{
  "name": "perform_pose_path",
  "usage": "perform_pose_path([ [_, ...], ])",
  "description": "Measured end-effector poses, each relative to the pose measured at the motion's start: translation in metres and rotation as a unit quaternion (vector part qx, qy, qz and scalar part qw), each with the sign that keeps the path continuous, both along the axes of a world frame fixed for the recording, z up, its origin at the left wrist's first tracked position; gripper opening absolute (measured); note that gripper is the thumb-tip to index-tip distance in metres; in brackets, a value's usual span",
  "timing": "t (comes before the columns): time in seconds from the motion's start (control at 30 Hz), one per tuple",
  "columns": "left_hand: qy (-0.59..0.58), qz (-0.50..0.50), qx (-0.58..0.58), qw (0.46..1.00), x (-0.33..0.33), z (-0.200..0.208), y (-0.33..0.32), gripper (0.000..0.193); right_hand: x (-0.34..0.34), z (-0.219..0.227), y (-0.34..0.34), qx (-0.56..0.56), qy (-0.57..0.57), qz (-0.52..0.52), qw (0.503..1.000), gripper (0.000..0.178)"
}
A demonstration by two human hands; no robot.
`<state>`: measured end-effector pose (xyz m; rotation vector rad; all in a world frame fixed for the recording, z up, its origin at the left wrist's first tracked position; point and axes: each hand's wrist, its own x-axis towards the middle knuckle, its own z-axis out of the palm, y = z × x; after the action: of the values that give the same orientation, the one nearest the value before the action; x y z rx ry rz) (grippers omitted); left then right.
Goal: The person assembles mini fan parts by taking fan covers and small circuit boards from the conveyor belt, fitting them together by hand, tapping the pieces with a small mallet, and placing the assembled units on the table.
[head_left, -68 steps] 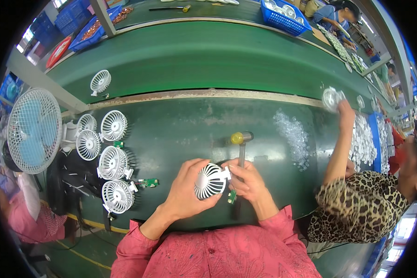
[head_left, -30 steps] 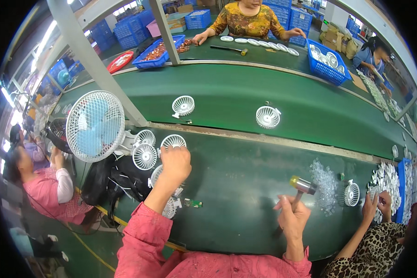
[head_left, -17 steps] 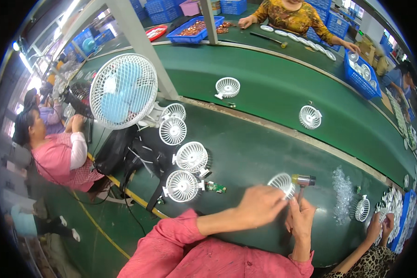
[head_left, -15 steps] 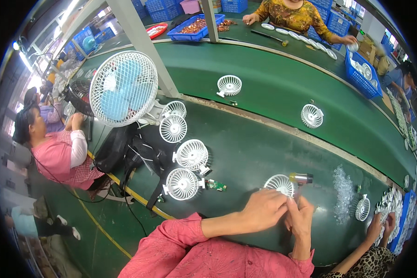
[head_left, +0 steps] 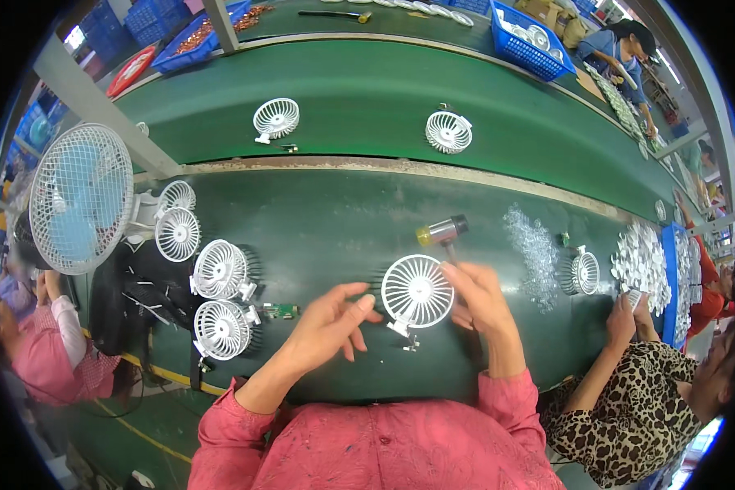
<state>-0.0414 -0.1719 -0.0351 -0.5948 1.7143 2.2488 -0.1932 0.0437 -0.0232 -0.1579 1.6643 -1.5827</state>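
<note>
A round white fan cage (head_left: 417, 291) with a slatted front faces up in front of me, a small connector and leads at its lower edge. My right hand (head_left: 483, 304) pinches its right rim between thumb and fingers. To the left of the cage, my left hand (head_left: 331, 323) is open, empty, fingers apart. Just beyond the cage lies a mallet (head_left: 443, 231) with a yellow and dark head; my right hand hides most of its handle. Several similar fan cages (head_left: 223, 328) stand at the left, one beside a small green circuit board (head_left: 281, 310).
Clear small parts (head_left: 535, 257) lie scattered to the right, near another fan cage (head_left: 585, 272) and a heap of white pieces (head_left: 641, 263). A co-worker's hands (head_left: 626, 320) work there. A desk fan (head_left: 82, 198) stands left. Two cages rest on the green conveyor (head_left: 351, 106).
My left hand has let go of the fan cage and moved left, opening. The cage now shows its full round face. The whole view has swung to the right.
</note>
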Motion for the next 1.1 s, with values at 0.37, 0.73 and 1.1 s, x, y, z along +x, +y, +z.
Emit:
perform_pose_path([
  [0.37,0.004,0.073,0.208,0.975,-0.012,-0.018,0.012,0.037,0.010,-0.010,-0.022,0.145,0.352,-0.010,0.924,0.034],
  [0.73,-0.020,0.095,-0.160,0.982,0.020,-0.029,0.006,0.035,0.021,-0.021,-0.015,0.280,0.667,0.035,0.690,0.025],
  [1.1,0.266,-0.084,-0.597,0.752,-0.001,-0.009,0.009,0.032,0.054,-0.007,-0.027,0.142,0.210,0.141,0.957,0.021],
])
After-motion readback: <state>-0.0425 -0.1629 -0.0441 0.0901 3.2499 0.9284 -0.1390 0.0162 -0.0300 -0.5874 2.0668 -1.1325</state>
